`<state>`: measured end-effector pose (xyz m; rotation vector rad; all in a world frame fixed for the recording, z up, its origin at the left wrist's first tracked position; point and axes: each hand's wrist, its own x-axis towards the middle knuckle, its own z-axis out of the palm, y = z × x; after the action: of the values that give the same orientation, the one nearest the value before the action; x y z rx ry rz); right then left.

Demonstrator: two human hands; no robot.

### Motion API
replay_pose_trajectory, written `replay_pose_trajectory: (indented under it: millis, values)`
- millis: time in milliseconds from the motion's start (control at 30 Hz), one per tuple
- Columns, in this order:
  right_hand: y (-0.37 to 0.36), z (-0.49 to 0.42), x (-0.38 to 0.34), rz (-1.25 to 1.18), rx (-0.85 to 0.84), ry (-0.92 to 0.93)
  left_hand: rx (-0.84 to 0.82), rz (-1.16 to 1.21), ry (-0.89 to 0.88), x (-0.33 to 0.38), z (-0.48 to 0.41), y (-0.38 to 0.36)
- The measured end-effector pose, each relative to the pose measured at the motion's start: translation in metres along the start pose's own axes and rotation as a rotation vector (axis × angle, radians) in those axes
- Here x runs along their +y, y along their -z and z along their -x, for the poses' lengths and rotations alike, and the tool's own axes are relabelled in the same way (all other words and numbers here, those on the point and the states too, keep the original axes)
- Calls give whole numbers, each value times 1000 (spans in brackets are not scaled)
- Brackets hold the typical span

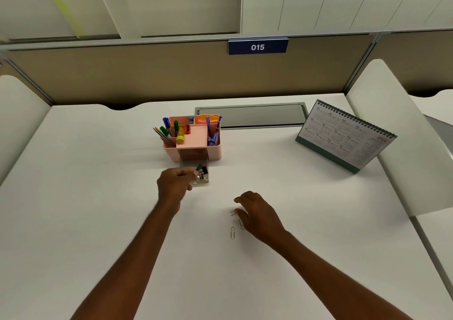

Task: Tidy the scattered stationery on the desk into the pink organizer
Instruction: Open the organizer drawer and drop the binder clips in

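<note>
The pink organizer (215, 154) stands mid-desk, holding pens, pencils, a yellow glue stick and purple scissors. Its clear drawer (204, 180) is pulled out toward me and holds black binder clips (203, 171). My left hand (175, 185) grips the drawer's front left corner with curled fingers. Three silver paper clips lie loose on the desk: one (232, 213) by my right thumb, one (241, 224) partly under the hand, and one (232, 232) just nearer to me. My right hand (257, 213) hovers over them with relaxed, spread fingers, the thumb touching the first clip.
A desk calendar (343, 136) stands at the right. A grey cable hatch (252, 116) lies flush behind the organizer. A beige partition with a "015" sign (257, 47) closes the back, and white side panels flank the white desk (98, 197).
</note>
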<state>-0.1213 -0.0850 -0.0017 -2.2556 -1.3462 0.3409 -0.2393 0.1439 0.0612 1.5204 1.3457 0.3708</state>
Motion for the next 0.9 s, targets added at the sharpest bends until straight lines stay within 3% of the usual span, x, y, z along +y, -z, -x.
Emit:
replay_pose_trajectory:
  millis: [200,467,633,767,900]
  values:
    - [-1,13,6,9,-28,-56,163,-111,77,3,-41,5]
    - [3,18,18,35,-66,-115,205,-256,183,-12,-63,-9]
    - [0,24,29,91,-150,-82,216,-209,154,-15,-63,-11]
    - [-2,31,30,60,-138,-81,228,-240,-9,-19,-51,-14]
    - [2,34,32,84,-234,-73,281,-245,-38,-20,-28,-20]
